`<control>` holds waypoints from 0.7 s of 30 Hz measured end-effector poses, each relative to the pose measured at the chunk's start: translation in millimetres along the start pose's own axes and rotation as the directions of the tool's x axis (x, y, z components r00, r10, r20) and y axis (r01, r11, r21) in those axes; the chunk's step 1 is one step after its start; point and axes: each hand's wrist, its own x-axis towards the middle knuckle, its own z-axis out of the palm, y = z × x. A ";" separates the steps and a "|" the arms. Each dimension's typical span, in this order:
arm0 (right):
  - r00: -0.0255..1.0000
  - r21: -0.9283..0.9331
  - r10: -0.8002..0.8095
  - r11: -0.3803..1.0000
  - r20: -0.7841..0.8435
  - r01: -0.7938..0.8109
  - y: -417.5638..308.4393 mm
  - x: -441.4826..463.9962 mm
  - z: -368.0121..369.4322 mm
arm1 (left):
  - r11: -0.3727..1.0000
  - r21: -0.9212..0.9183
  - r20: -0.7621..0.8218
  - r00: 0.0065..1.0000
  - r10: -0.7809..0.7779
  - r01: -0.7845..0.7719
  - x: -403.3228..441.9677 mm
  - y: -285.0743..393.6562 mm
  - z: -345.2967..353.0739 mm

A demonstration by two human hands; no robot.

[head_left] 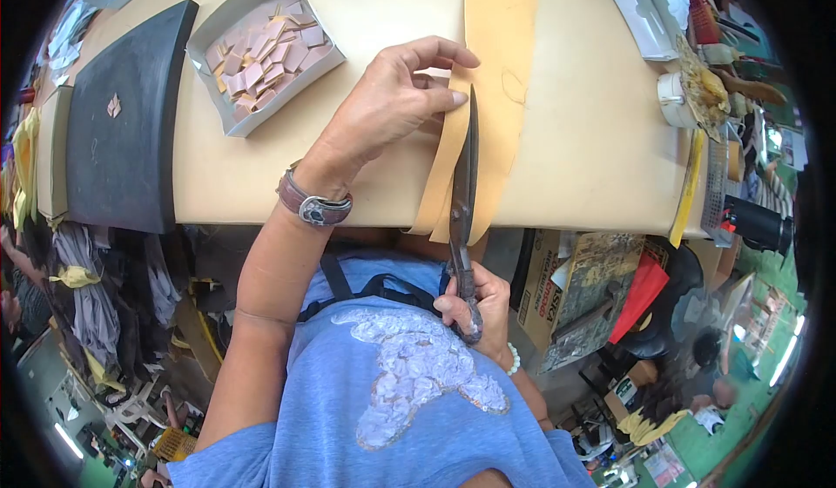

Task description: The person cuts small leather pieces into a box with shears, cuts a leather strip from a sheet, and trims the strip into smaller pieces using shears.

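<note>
My left hand [387,92] pinches the edge of a long tan-yellow strip of sheet material [501,79] between thumb and fingers. The strip runs from the far edge of the table to its near edge, with a narrower piece parting from it on the left. My right hand [488,301] is closed around the handles of large dark scissors [465,201]. Their blades point away from me and lie along the strip, between the narrow piece and the wider part. The scissors' tip is close to my left thumb.
On the cream table [601,157] stands a grey box [283,114] of small pinkish cut pieces. A black board [131,131] lies further left. At the right are a white box [644,18], a white cup [675,96] and a yellow strip [688,188].
</note>
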 end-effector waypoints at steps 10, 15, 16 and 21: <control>0.999 0.098 0.002 0.995 0.042 -0.007 -11.8 11.0 2.7 | 0.997 0.075 0.152 0.988 -0.034 0.023 -1.6 -4.0 -5.7; 0.999 0.078 0.004 0.997 0.039 -0.007 -12.3 12.5 5.6 | 0.999 0.047 0.190 0.982 -0.024 0.015 0.9 -4.7 -8.0; 0.999 0.068 0.008 0.998 0.038 -0.010 -12.8 12.7 6.2 | 0.999 0.049 0.188 0.982 -0.025 0.016 1.6 -6.6 -8.4; 1.000 0.001 0.027 1.000 0.007 -0.027 -12.9 12.6 9.1 | 0.999 0.046 0.208 0.978 -0.031 0.022 1.9 -6.0 -8.9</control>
